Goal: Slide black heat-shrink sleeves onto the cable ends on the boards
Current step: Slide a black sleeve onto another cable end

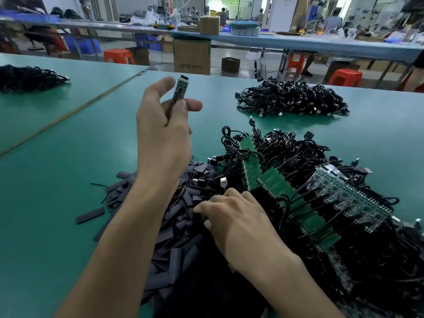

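Note:
My left hand (160, 125) is raised above the green table and pinches a small narrow circuit board (180, 89) upright between thumb and fingers. My right hand (231, 214) is down in the pile of flat black heat-shrink sleeves (174, 237), fingers curled among them; what they hold is hidden. To the right lie green board strips (270, 182) with black cables (298, 152) attached, tangled in a heap.
A second heap of black cables (293, 97) lies farther back on the green table (57, 180). Another dark pile (27, 76) sits at the far left. Loose sleeves (90, 215) are scattered left of the pile. Benches, boxes and red stools stand behind.

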The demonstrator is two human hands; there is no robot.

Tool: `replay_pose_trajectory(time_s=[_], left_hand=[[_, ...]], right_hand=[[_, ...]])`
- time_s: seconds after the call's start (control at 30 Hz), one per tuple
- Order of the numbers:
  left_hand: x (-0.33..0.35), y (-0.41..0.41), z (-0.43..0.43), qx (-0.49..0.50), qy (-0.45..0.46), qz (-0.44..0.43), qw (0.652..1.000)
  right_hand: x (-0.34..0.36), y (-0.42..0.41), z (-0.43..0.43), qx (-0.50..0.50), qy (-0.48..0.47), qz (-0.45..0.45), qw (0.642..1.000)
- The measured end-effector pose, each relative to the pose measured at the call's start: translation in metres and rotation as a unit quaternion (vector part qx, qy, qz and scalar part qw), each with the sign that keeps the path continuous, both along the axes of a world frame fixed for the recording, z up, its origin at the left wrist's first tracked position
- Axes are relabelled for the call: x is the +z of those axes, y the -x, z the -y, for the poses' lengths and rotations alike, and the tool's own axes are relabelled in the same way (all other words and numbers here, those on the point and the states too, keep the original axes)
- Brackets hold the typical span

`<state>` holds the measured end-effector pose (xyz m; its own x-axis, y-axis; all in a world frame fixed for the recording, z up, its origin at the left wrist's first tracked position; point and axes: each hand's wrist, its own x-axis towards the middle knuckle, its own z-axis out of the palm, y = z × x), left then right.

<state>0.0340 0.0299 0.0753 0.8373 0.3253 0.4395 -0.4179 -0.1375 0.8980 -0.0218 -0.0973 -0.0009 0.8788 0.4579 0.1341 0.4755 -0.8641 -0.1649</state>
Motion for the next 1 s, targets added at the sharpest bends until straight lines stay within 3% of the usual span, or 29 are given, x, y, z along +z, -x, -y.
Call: replay_pose_trajectory(time_s=[0.3, 0.5, 0.77, 1.0], left_hand=[[0.0, 0.004, 0.002, -0.036, 0.007, 0.006, 0.999], [-0.002, 0.004, 0.003, -0.032, 0.004, 0.007, 0.999], [-0.004, 0.006, 0.007, -0.066, -0.025, -0.011, 0.997], [-0.007, 0.004, 0.007, -0.102, -0.068, -0.062, 0.991]], right_hand=[[0.005, -0.001, 0.001, -0.005, 0.003, 0.018, 1.0], [0.028, 0.004, 0.014, -0.051, -0.113, -0.064, 0.99], [0.045, 0.005, 0.033, -0.087, -0.203, -0.083, 0.972], [0.059, 0.005, 0.047, -0.088, -0.305, 0.038, 0.948]])
